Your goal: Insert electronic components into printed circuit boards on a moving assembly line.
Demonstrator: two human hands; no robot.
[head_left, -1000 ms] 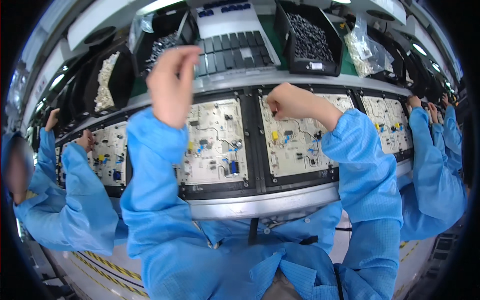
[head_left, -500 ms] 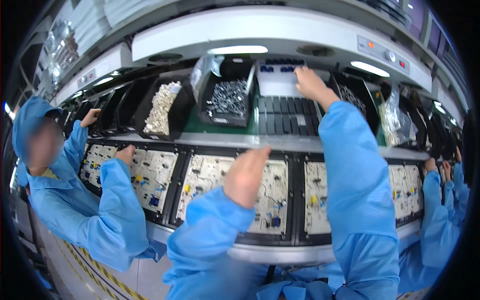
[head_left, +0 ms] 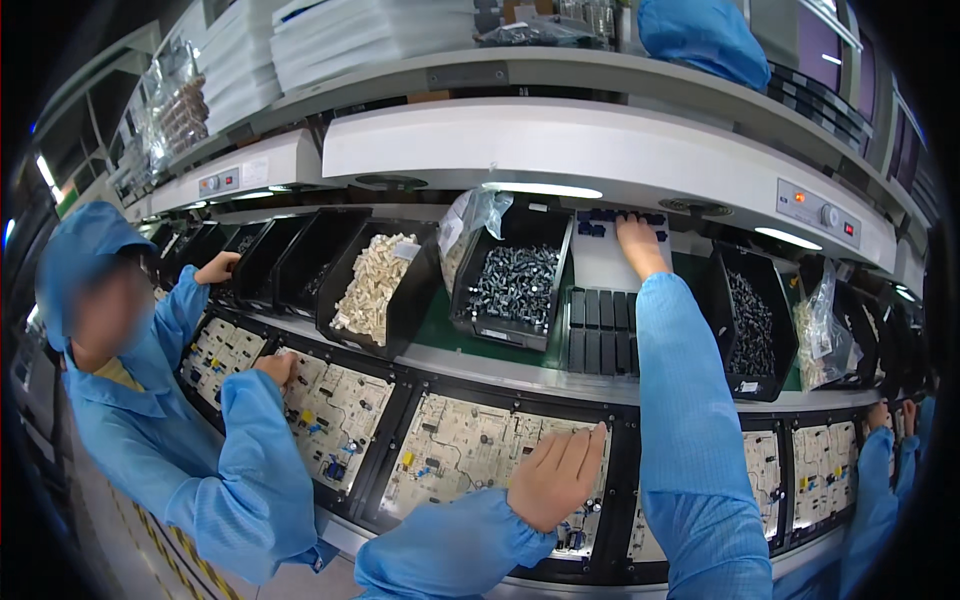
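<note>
My right hand reaches to the back of the bench, onto small dark blue components lying in rows on a white tray. Its fingertips are among those parts and look slightly apart; whether one is between them is hidden. My left hand hovers, palm down and fingers stretched out, above the right part of a pale circuit board in a black frame. No part shows in it. Yellow, blue and black components stand on the board. Black rectangular blocks are lined up in front of the tray.
Black bins hold dark metallic parts, cream connectors and more dark parts. A white lamp housing overhangs them. At left, a co-worker in blue works on a neighbouring board. Other hands show at far right.
The view has tilted up, so the bench sits lower. My right hand has moved from the tray's right side onto the blue parts. My left hand has come down nearer the board's right side.
</note>
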